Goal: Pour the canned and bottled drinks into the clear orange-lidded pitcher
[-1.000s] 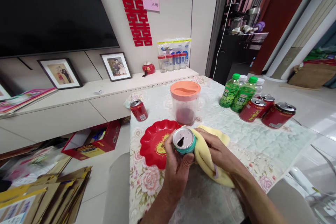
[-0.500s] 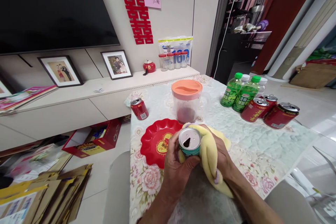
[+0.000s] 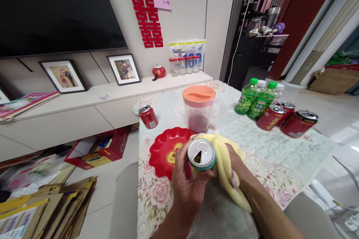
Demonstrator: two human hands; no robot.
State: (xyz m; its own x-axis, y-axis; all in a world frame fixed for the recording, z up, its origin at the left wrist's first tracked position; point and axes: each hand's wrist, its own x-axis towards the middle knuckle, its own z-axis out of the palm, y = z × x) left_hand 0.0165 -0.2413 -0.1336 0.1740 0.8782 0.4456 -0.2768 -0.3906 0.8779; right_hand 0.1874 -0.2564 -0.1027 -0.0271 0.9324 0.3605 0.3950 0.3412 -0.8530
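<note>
Over the table (image 3: 159, 194), near the plate (image 3: 159, 153), the left hand (image 3: 187, 186) is curling around the green can (image 3: 202, 152), whose opened top is facing upward. The right hand (image 3: 237, 162) is clasping the cloth (image 3: 222, 158) against the can's side, its fingertips lying hidden.

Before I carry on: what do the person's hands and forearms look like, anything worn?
The left hand and right hand wear no gloves. The left forearm and right forearm are bare along nearly all their visible length, without watch or bracelet. No ring shows, but the right hand's fingers are mostly hidden.
</note>
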